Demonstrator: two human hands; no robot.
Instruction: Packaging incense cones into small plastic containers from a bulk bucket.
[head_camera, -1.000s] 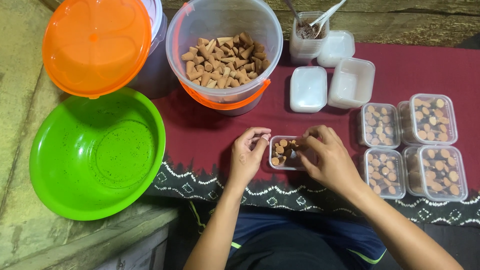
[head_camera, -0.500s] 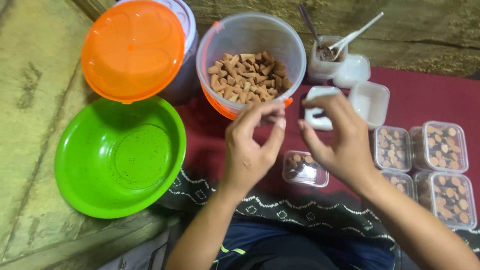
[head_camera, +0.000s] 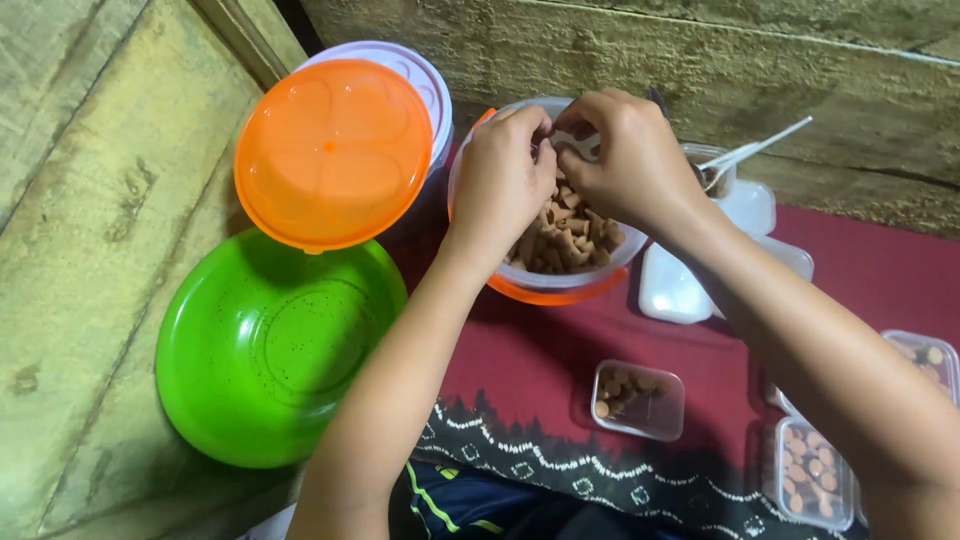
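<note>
Brown little biscuits (head_camera: 570, 235) in the clear tub (head_camera: 560, 280), upper middle of the frame. Both hands up there now, off the small box (head_camera: 637, 400) lower down. Left hand (head_camera: 505, 175) and right hand (head_camera: 625, 165) fingers bunched, pinching biscuits

Two bare hands, raised forward, close together.
Left hand (head_camera: 500, 180): forearm extended, wrist bent down, fingers curled and bunched. Right hand (head_camera: 625, 160): forearm angled in from the right, fingers curled, fingertips meeting those of the left.
</note>
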